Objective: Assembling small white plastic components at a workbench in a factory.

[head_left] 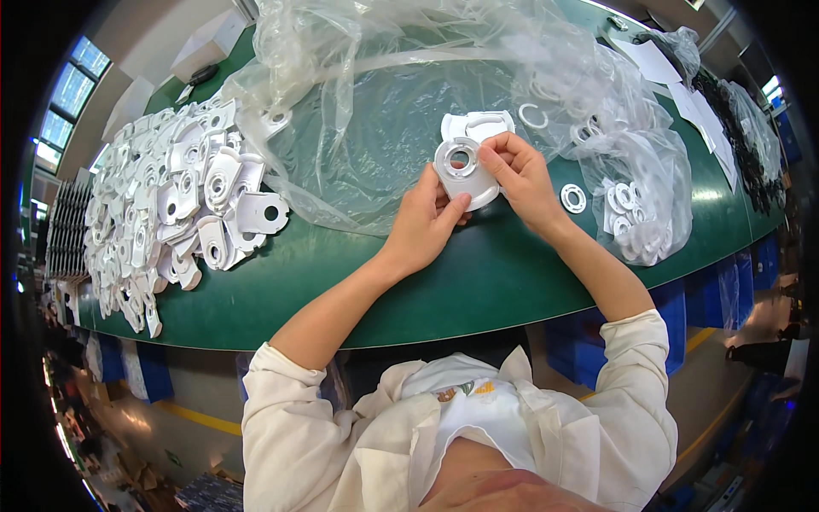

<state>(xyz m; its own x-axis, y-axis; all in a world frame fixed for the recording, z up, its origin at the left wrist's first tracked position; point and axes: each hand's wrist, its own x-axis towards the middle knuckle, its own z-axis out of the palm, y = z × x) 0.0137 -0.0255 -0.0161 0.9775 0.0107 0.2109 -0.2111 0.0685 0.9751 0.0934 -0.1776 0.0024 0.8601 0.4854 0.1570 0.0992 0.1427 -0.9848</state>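
Between my two hands, above the green table, is a white plastic housing part [479, 189] with a round ring-shaped opening at its far end. My left hand [430, 213] grips its lower left side, thumb on the near edge and fingers underneath. My right hand [522, 179] is closed at the upper right, with thumb and forefinger pinching the rim by the ring [461, 159]. Another white housing part [479, 125] lies just beyond, partly hidden by the held one. To the right of my right hand a loose white ring [573, 198] lies on the table.
A large heap of white plastic housing parts [162, 196] covers the left of the green table [341, 300]. Clear plastic sheeting [367, 102] spreads over the back. At the right, a clear bag [657, 230] holds several white rings. Blue bins [580, 346] stand below the table edge.
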